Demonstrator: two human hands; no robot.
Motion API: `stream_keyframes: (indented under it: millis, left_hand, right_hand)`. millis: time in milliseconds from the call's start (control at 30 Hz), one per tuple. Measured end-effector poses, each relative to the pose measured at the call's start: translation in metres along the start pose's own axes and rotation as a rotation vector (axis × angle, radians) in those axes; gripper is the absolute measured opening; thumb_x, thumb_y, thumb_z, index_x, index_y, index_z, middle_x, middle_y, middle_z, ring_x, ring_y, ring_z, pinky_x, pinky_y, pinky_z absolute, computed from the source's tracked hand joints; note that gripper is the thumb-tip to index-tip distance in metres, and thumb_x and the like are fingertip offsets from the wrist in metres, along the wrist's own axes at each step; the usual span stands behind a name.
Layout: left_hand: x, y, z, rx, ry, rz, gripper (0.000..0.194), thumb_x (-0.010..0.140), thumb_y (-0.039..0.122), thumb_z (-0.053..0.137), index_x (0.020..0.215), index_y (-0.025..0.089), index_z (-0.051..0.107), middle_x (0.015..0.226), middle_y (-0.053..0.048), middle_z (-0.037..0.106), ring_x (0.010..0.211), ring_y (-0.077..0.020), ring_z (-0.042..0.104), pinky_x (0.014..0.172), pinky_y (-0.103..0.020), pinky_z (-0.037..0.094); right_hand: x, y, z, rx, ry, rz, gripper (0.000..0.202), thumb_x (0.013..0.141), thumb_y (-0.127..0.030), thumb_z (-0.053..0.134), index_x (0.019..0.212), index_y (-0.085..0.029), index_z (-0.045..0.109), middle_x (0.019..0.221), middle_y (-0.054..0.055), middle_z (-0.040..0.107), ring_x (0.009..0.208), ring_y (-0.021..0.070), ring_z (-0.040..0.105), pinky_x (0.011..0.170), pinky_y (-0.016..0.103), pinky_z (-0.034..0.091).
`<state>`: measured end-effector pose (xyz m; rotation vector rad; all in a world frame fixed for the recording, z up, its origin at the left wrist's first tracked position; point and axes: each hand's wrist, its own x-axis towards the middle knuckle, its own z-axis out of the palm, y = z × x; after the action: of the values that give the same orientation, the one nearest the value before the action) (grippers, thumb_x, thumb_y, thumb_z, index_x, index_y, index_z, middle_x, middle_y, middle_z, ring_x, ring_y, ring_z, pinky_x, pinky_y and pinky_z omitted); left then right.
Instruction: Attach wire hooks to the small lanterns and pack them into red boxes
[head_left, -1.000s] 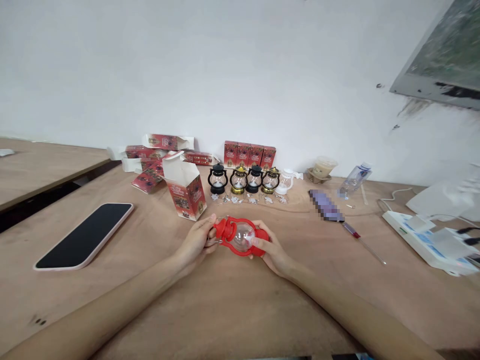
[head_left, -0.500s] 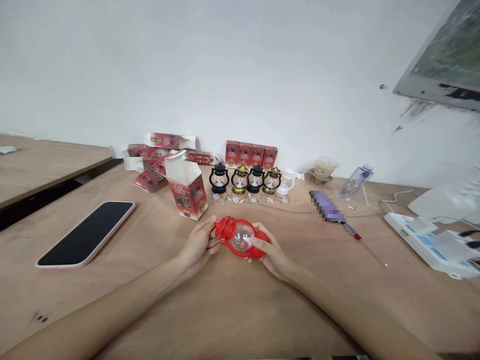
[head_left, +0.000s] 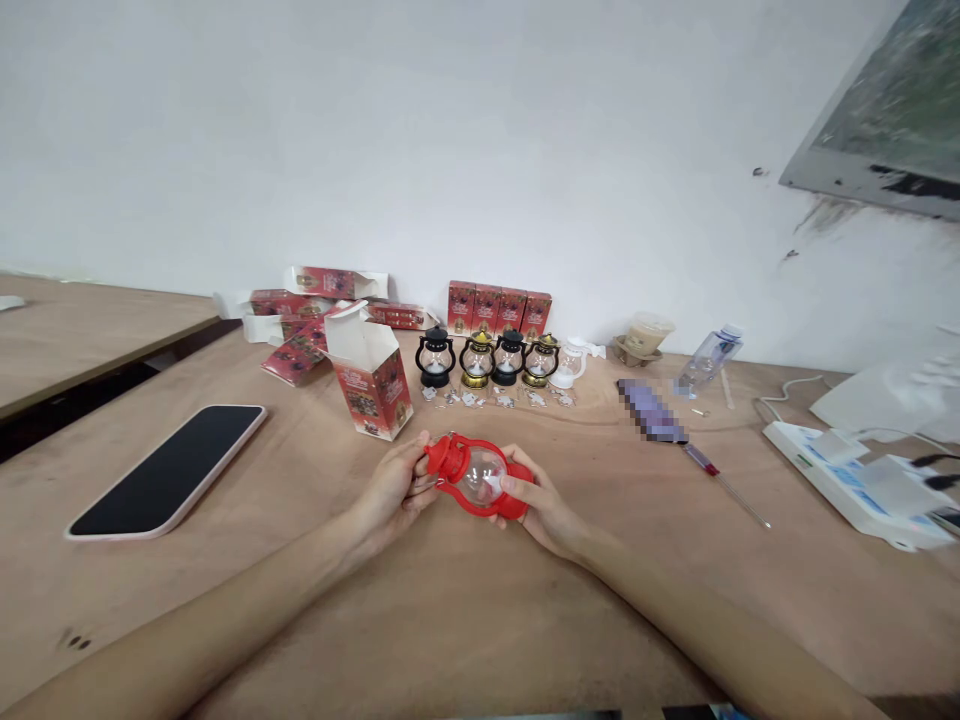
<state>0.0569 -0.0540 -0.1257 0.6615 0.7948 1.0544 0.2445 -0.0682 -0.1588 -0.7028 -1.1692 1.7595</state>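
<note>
A small red toy lantern [head_left: 481, 474] with a clear bulb-shaped middle lies tilted on its side between my hands, above the table. My right hand [head_left: 541, 505] is wrapped round its base, with the thumb over the clear part. At the pointed cap, my left hand [head_left: 397, 485] has its fingers curled and pinched against the lantern's top. A bit of thin metal wire shows beside those fingers; its far end is hidden. Just beyond my left hand stands an open red box [head_left: 377, 390], upright with its white flaps raised.
Several small lanterns [head_left: 476, 360] stand in a row behind, with small white tags and metal bits [head_left: 469, 399] before them. Red boxes [head_left: 499, 309] line the wall; others [head_left: 296, 350] lie piled left. A phone [head_left: 169, 470], a screwdriver [head_left: 724, 482] and a power strip [head_left: 847, 485] lie around.
The red lantern stays in both hands at nearly the same place. My left fingers have shifted slightly at its cap, and less of the wire shows. The whole view has moved a little.
</note>
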Motion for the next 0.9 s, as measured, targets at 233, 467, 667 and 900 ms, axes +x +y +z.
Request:
stream_keyframes:
  millis: [233,467,667,900]
  left_hand:
    - [0.003,0.004,-0.003,0.083,-0.065,-0.032,0.049,0.083,0.039,0.06,0.052,0.018,0.028,0.042,0.01,0.019,0.035,-0.0012,0.01,0.031,-0.012,0.009]
    - [0.007,0.004,-0.005,0.095,-0.07,-0.024,0.044,0.084,0.034,0.059,0.054,0.018,0.031,0.042,0.011,0.018,0.035,-0.0013,0.007,0.031,-0.011,0.011]
    - [0.009,0.003,-0.007,0.146,-0.066,0.025,0.043,0.085,0.032,0.056,0.053,0.018,0.03,0.041,0.01,0.019,0.034,-0.0018,0.01,0.032,-0.012,0.01]
    - [0.01,-0.007,-0.011,0.11,-0.116,0.048,0.042,0.081,0.04,0.061,0.057,0.019,0.033,0.041,0.012,0.019,0.035,-0.0018,0.008,0.032,-0.011,0.013]
  right_hand:
    - [0.001,0.0,-0.003,0.065,-0.01,0.03,0.036,0.068,-0.039,0.075,0.086,-0.02,0.051,0.072,-0.002,0.064,0.052,0.0095,0.059,0.042,0.018,0.045]
    - [0.002,-0.001,-0.002,0.119,0.022,0.02,0.032,0.068,-0.036,0.074,0.086,-0.019,0.053,0.071,0.0,0.063,0.053,0.0099,0.057,0.04,0.017,0.041]
    - [0.001,-0.002,-0.001,0.112,0.085,0.005,0.033,0.067,-0.037,0.074,0.088,-0.018,0.057,0.068,0.001,0.062,0.053,0.0097,0.056,0.041,0.017,0.041]
    - [0.003,-0.001,-0.005,0.155,0.081,0.053,0.032,0.064,-0.036,0.076,0.083,-0.016,0.06,0.064,0.002,0.065,0.047,0.0102,0.056,0.038,0.017,0.043]
